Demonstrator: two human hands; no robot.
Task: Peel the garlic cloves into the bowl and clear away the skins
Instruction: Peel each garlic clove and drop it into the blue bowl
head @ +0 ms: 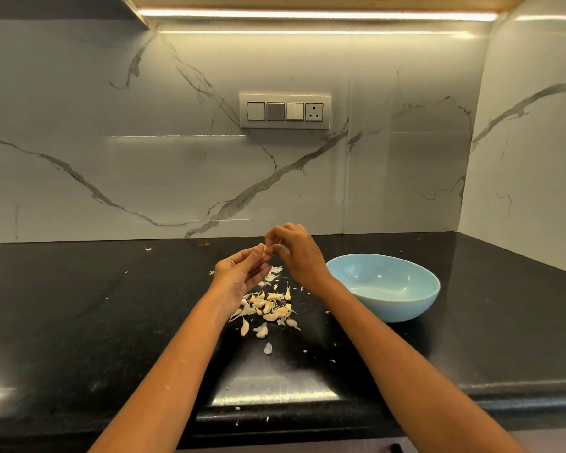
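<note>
A: Any writing or brand to read in the head view?

B: None that I can make out. The switch panel (285,111) on the marble wall has plain rockers and one socket, with no legible marks.

A: Where is the garlic?

B: One garlic clove (266,251) is held up above the counter (79,305), between both hands. It is too small and too hidden by fingers to tell which way its long axis points.

A: And the hands?

B: The left hand (241,273) is palm up, its thumb and fingers pinching the clove from below. The right hand (296,253) comes from above with curled fingertips, picking at the same clove.

A: The rest of the cloves?

B: A loose pile of cloves and skins (268,307) lies on the counter's middle, under and between the forearms. Their pointed tips face many ways; one separate clove (244,326) nearer the front edge lies roughly upright in the picture.

A: The bowl?

B: The light blue bowl (384,286) stands just right of the pile, under the right wrist's far side, nearer the counter's right corner. White flakes are scattered toward the front edge.
</note>
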